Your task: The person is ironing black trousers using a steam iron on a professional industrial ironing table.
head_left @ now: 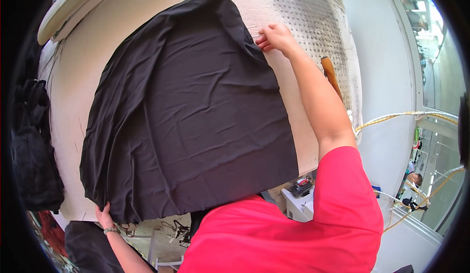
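A large sheet of black cloth [196, 106] is spread over a pale padded table [68, 102], with several creases running through it. Its far end is rounded, and its near edge hangs by my body. My left hand [104, 217], with a bracelet at the wrist, is closed on the cloth's near left corner. Reaching far forward, my right hand [275, 37] has its fingers bent and seemingly pinching the cloth's right edge; the fingertips are partly hidden.
A white padded board [73, 9] juts over the table's far left. Beyond my right arm lies a wooden-looking handle [331, 75]. Dark cloth [34, 160] hangs at the left. White-and-yellow cords [406, 116] run at the right. A black-and-red device [301, 187] sits below the table.
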A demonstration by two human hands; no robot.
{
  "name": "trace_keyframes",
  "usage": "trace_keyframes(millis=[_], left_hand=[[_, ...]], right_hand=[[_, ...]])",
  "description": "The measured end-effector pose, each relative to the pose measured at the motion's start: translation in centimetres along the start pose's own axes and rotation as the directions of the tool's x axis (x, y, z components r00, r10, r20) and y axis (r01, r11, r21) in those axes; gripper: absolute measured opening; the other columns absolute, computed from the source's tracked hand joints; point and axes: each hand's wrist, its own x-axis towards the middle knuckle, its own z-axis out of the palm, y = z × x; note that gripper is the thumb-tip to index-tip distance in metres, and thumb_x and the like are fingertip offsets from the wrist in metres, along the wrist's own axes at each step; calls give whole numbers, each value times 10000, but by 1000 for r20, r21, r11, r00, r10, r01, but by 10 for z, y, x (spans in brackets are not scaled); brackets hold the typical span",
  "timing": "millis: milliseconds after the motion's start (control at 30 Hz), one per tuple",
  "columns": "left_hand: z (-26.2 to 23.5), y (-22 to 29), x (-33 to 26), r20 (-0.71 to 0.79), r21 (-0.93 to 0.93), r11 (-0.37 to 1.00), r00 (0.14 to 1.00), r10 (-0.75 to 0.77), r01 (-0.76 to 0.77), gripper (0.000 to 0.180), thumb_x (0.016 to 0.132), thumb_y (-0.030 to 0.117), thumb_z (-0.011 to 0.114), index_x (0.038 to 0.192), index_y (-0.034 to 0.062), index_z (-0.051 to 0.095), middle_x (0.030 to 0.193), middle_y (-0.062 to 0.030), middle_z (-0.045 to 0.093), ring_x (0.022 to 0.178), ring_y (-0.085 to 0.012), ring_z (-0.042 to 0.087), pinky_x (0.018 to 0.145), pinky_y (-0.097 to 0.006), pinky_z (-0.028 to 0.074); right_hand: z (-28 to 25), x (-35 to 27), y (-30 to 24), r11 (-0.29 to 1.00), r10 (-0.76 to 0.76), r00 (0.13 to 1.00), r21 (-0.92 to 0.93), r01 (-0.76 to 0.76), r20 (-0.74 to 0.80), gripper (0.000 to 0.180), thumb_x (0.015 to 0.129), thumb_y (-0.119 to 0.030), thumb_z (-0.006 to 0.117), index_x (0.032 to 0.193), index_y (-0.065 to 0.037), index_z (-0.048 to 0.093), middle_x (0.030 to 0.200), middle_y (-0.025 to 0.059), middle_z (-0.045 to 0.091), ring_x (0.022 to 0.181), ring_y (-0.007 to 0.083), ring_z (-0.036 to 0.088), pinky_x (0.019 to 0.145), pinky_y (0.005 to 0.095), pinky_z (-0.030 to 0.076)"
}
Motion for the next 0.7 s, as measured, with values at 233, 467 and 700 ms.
trace_keyframes(millis=[233, 467, 700], left_hand=[[-1, 19, -6, 82, 6, 998, 994, -69, 69, 348, 868, 68, 727, 1207, 21, 662, 1131, -41, 696, 1022, -149, 627, 958, -287, 461], [-17, 52, -27, 239, -142, 961, 950, -200, 238, 508, 905, 43, 672, 1382, -33, 513, 1325, -104, 623, 1210, -202, 598, 1075, -330, 440], [15, 31, -22, -426, 318, 926, 841, 333, -206, 325, 941, 184, 731, 1140, -44, 610, 1109, -129, 695, 982, -210, 647, 918, -330, 484]], right_hand=[[37, 13, -40, 885, -56, 995, -458, 85, 78, 683, 779, -595, 776, 992, 46, 677, 828, 106, 667, 728, 193, 638, 671, 328, 552], [70, 42, -83, 928, -196, 979, -309, 206, 62, 540, 764, -408, 859, 990, 67, 734, 864, 123, 744, 756, 229, 703, 711, 363, 556], [92, 18, -90, 749, -622, 737, -474, 463, -264, 399, 902, -247, 696, 1185, 29, 642, 956, 298, 702, 925, 435, 688, 795, 482, 527]])
